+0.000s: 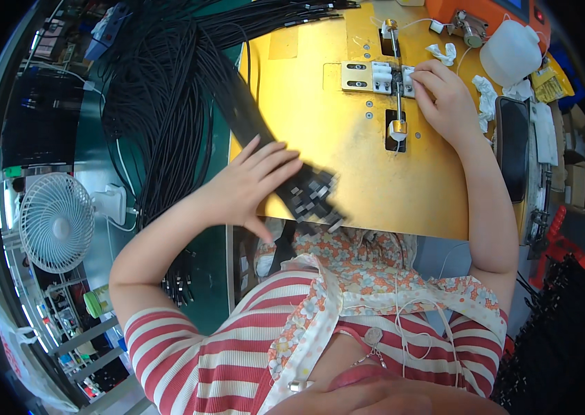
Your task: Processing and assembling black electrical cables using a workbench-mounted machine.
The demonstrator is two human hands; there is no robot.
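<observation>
My left hand lies across a bundle of black cables, fingers stretched and thumb apart. The cables' metal-tipped ends fan out beside the hand, a little blurred, near the front edge of the yellow work plate. At the small metal and white fixture on that plate, my right hand is closed, its fingertips at the white block on the fixture's right side. Whatever those fingers pinch is too small or hidden to name. A thin metal rod with brass-coloured ends crosses the fixture.
A large heap of black cables covers the green surface at left, near a white fan. An orange machine, a white plastic bottle, crumpled tissues and a dark phone line the right side.
</observation>
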